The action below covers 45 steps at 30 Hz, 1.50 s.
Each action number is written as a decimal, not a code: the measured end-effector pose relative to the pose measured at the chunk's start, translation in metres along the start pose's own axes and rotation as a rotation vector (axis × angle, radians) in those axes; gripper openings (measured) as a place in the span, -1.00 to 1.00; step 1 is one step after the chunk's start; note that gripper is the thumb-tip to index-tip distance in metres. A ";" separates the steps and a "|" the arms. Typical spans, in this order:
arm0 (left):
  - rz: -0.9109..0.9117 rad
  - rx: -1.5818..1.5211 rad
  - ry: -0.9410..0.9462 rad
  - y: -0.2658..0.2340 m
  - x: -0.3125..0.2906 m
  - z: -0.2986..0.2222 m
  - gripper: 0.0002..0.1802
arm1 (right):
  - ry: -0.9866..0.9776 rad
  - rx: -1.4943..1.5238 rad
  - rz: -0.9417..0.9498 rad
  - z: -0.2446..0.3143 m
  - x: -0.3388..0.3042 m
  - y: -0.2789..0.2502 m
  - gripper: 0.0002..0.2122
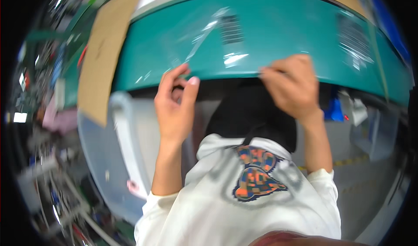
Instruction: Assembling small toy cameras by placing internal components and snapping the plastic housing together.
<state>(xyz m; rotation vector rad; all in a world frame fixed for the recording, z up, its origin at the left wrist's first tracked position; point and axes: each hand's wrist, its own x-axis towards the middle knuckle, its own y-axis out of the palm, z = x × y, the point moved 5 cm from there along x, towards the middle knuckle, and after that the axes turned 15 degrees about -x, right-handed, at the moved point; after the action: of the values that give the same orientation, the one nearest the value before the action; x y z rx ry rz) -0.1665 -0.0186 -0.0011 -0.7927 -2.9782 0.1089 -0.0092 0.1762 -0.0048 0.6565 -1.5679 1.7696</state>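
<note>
"White sweatshirt with a colourful patterned print (259,174) nearest us, then the bare left hand (173,109): thumb and forefinger spread apart, nothing visible between them."

"And the bare right hand (295,88)?"

"Fingers drawn in at the near edge of the smooth green desk (146,48); too blurred for me to tell whether they pinch anything."

"What lies past them?"

"Just beyond both hands, a clear, glossy plastic film with a dark printed block (230,30) on the desk. Farther right, a second printed clear film (355,41)."

"How would you handle it?"

"Lightly, I'd say. Film like that probably clings and creases, so flat fingertips and a low, even touch should suit. I'd steer clear of the flat brown cardboard sheet (102,54) at the desk's left end."
</note>
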 end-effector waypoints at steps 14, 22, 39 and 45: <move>-0.821 0.861 -0.465 -0.530 -0.253 0.089 -0.69 | 0.135 0.622 0.105 0.065 0.004 0.042 -0.85; -1.215 0.965 -1.061 -0.651 -0.429 0.241 -0.44 | 0.237 0.676 0.288 0.105 -0.015 0.076 -0.84; -0.631 1.135 -0.214 -0.590 -0.333 0.244 -0.76 | 0.193 0.521 0.367 0.128 -0.017 0.090 -0.83; -1.214 0.234 -0.508 -0.557 -0.316 0.179 -0.64 | -0.081 0.546 0.120 0.130 -0.002 0.073 -0.79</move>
<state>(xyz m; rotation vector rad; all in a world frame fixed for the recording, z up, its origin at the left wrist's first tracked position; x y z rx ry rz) -0.1810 -0.6676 -0.1453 1.2354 -3.1686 0.6176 -0.0715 0.0445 -0.0346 0.9106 -1.1880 2.3137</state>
